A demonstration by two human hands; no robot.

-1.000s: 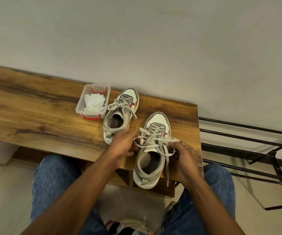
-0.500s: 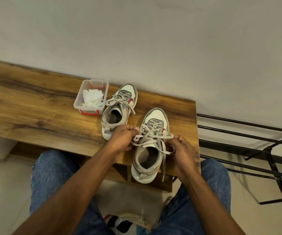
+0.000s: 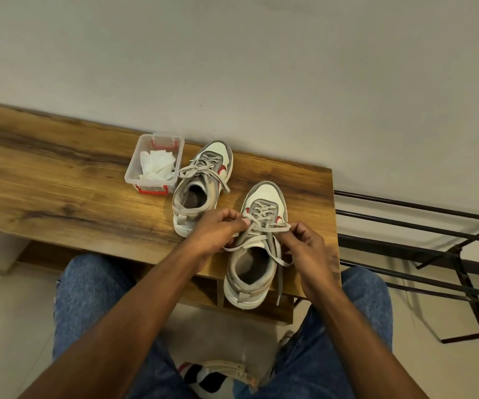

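Two sneakers (image 3: 264, 194) (image 3: 217, 152), one box (image 3: 131, 171); left hand (image 3: 215, 232), right hand (image 3: 307, 249) pinch laces (image 3: 264, 226)

No legible text or labels.

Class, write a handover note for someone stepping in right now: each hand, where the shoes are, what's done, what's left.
Left hand: pinches the lace on the near shoe's left side.
Right hand: pinches the same lace on the right side.
Near shoe: heel over the bench's front edge. Far shoe: beside the box.
Done: lace threaded up the near shoe.
Left: no finished bow shows and the ends hang loose, so tie it.
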